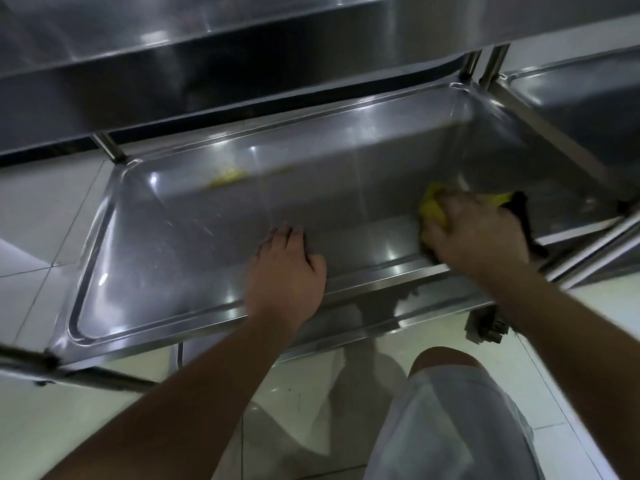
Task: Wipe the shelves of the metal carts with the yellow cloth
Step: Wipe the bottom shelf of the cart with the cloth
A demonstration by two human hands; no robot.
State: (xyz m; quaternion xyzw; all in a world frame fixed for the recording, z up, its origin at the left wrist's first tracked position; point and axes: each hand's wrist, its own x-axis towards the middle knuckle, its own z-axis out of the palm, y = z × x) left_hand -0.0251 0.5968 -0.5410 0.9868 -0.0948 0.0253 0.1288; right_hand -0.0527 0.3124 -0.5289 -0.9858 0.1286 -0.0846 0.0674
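The yellow cloth (pixel 433 211) sits bunched under the right hand (pixel 476 233), whose fingers curl over it and press it onto the floor of the lower shelf (pixel 214 244), close to the shelf's right end and just inside its near rim. A black strip, seemingly part of the cloth, trails out to the right of that grip. The left hand (pixel 285 268) holds nothing; its fingers lie spread and flat against the shelf floor near the middle of the near rim, likely steadying the cart. Above hangs the upper shelf (pixel 173 64), and 1 more cart (pixel 588 98) stands beyond the right end. The step in hand looks like wiping the right part of this lower shelf. A yellowish smear (pixel 228 175) shows on the far wall toward the left, though it may be a reflection; the next move probably calls for sweeping the cloth leftward toward it with steady downward pressure.
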